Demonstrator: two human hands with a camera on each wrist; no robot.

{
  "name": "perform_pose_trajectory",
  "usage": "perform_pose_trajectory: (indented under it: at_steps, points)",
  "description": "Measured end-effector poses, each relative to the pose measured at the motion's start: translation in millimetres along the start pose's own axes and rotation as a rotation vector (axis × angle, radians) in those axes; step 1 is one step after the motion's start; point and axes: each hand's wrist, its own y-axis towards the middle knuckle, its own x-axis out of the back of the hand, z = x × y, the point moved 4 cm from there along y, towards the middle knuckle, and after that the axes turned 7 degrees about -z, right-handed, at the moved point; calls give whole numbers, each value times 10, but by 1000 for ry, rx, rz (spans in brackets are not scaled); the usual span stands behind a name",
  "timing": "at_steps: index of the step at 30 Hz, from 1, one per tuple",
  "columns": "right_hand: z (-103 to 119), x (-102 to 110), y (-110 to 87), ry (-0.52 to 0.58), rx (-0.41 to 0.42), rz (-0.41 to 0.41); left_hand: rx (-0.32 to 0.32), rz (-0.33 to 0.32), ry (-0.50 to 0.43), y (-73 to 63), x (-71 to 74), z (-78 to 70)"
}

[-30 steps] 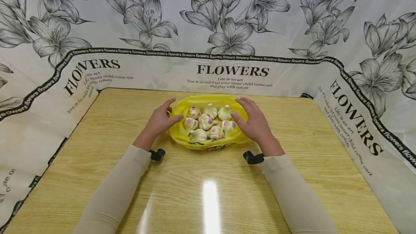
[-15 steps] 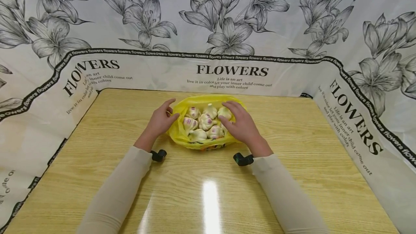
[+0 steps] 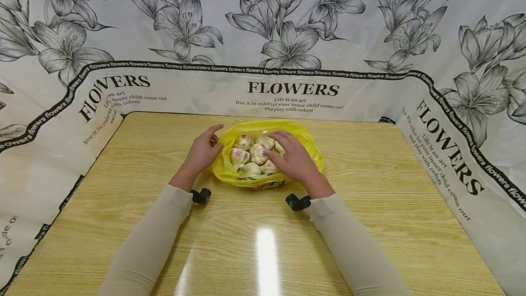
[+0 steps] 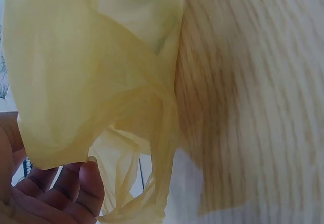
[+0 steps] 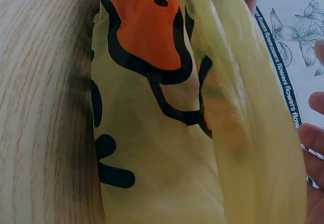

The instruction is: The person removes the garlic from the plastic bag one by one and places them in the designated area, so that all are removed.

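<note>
1. Bag (image 3: 225, 172), yellow plastic, qty 1: far half of tbl (image 3: 230, 236), approx. mid; mouth open upward, orange print (image 5: 147, 26) on near side.
2. Garlic bulbs (image 3: 259, 153), several, white w/ purple streaks: bunched inside bag; R.-side ones part-hidden.
3. L. hand (image 3: 204, 152): at bag's L. rim, fingers bent; pinching film or merely beside it, can't tell.
4. R. hand (image 3: 293, 155): over R. part of bag mouth, thumb & fingers parted, loosely bent; no bulb seen in grasp. Contact w/ bulbs: can't tell.
5. Wrist units, black, qty 2: L. (image 3: 201, 196), R. (image 3: 297, 202).
6. Handling notes (judgement): reach looks to be for a bulb. Rec. L. hand steady rim so thin film doesn't fold in; R. thumb & fingers go either side of one bulb's body, not neck; lift straight up, slowly, so neighbours don't roll & rim doesn't snag.
</note>
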Motion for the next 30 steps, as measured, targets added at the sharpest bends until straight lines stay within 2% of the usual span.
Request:
perform_pose_trajectory:
  at_steps: [7, 16, 22, 30]
  points:
    - [13, -61, 14, 6, 15, 18, -25, -26, 28, -7, -33, 27]
    - [44, -120, 37, 32, 29, 37, -18, -51, -10, -19, -61, 65]
    - [83, -127, 50, 65, 42, 28, 43, -55, -72, -40, -90, 107]
    - [133, -145, 59, 77, 33, 58, 121, -61, -187, -66, -116, 168]
